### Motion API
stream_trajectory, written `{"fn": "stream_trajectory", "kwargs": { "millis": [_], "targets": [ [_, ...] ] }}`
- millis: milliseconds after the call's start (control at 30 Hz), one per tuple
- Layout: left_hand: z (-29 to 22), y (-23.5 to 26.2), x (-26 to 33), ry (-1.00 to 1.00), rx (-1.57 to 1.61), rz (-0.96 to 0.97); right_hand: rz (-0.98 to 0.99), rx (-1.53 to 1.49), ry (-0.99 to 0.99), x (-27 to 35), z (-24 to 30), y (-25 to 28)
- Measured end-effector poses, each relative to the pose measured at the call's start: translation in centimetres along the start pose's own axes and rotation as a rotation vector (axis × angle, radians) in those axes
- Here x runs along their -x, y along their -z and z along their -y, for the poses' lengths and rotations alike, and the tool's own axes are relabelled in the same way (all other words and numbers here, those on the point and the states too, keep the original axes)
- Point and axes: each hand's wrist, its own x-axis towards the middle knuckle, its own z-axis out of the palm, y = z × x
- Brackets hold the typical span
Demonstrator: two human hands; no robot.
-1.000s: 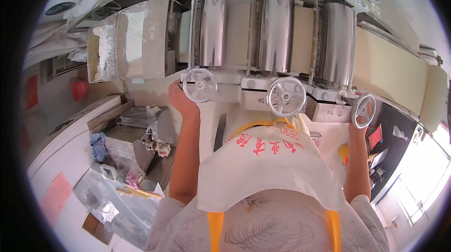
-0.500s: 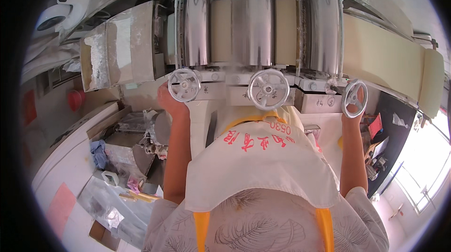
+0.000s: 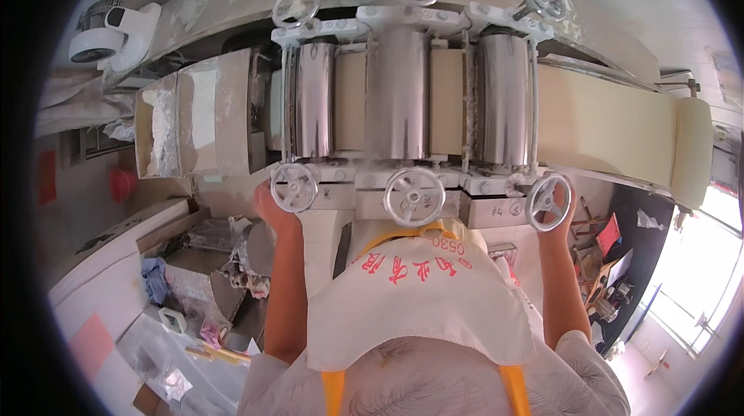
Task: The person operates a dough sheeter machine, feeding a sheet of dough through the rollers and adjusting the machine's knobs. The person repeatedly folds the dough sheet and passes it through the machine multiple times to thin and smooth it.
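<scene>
A white apron [image 3: 418,300] with orange straps fills the near view. Both forearms are raised to a dough sheeter's front edge. The left hand [image 3: 271,203] is placed behind the left handwheel [image 3: 294,187], touching it; its grip cannot be told. The right hand [image 3: 564,203] is mostly hidden behind the right handwheel [image 3: 547,201]; its grip cannot be told either. The middle handwheel [image 3: 414,197] is left untouched between them. Beyond, three steel rollers [image 3: 397,94] are seen, with a pale dough sheet [image 3: 604,125] stretched toward the machine's right end.
</scene>
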Motion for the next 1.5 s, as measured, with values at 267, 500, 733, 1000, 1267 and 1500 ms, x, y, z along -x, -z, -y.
{"fn": "stream_trajectory", "kwargs": {
  "millis": [267,500,733,1000,1267,1500],
  "targets": [
    [3.9,0.4,0.2,-0.075,-0.087,0.041,-0.204,-0.058,-0.212,-4.6,9.9,-0.1],
    [4.1,0.3,0.2,0.076,-0.096,0.063,-0.065,0.003,0.285,-14.3,17.2,-0.8],
    [1.8,0.6,0.2,0.244,0.512,0.082,0.211,0.21,0.657,-23.1,19.2,-4.9],
    [6.7,2.6,0.6,0.178,0.494,-0.009,0.323,0.26,0.895,-27.3,20.2,-10.2],
    [4.5,1.2,1.3,0.201,0.59,-0.085,0.391,0.232,0.946,-29.0,19.4,-12.1],
    [4.2,0.1,1.0,0.286,0.569,-0.131,0.469,0.207,0.989,-30.0,19.2,-11.9]
  ]
}}
